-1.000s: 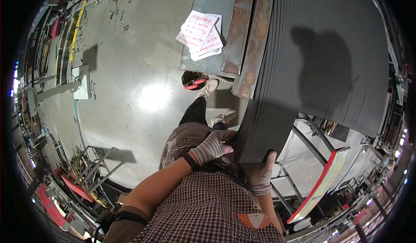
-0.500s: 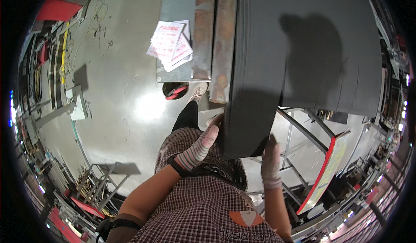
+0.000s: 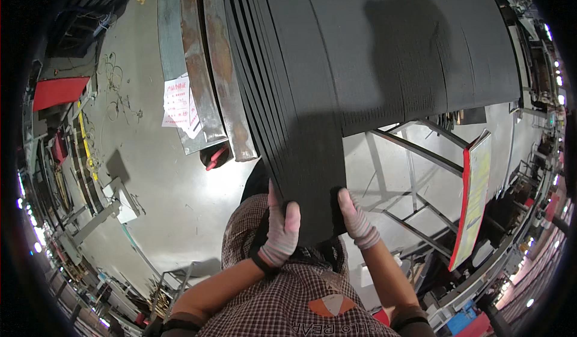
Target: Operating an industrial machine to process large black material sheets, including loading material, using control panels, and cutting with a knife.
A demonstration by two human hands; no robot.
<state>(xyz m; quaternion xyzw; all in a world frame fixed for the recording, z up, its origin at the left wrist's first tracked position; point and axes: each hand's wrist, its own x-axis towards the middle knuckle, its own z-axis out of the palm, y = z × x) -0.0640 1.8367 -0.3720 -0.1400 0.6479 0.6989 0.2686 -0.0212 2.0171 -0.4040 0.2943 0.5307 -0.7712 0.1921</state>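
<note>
A stack of long dark grey panels [image 3: 312,157] juts toward me, its near end between my two gloved hands. Thin parallel edges fan out along its left side. My left hand [image 3: 282,230], in a striped pale glove, is closed on the left edge close to the near corner. On the right edge my right hand [image 3: 357,221] grips in the same way, its thumb upright against the side. The fingers of both hands are partly hidden by the panels. Behind it, a wider dark panel pile [image 3: 433,54] carries the shadow of a head.
Left of the stack lie rusty metal bars [image 3: 223,78] and a grey metal strip [image 3: 170,30] with white printed cards [image 3: 178,106]. A red-handled tool [image 3: 217,158] sits beneath their ends. To the right stands a metal frame [image 3: 421,151] with a red-edged board [image 3: 472,199].
The near end of the panels has come lower in view and slightly left, with both hands on it. Several layer edges now show fanned along the left. The view has shifted, moving bars and cards left.
</note>
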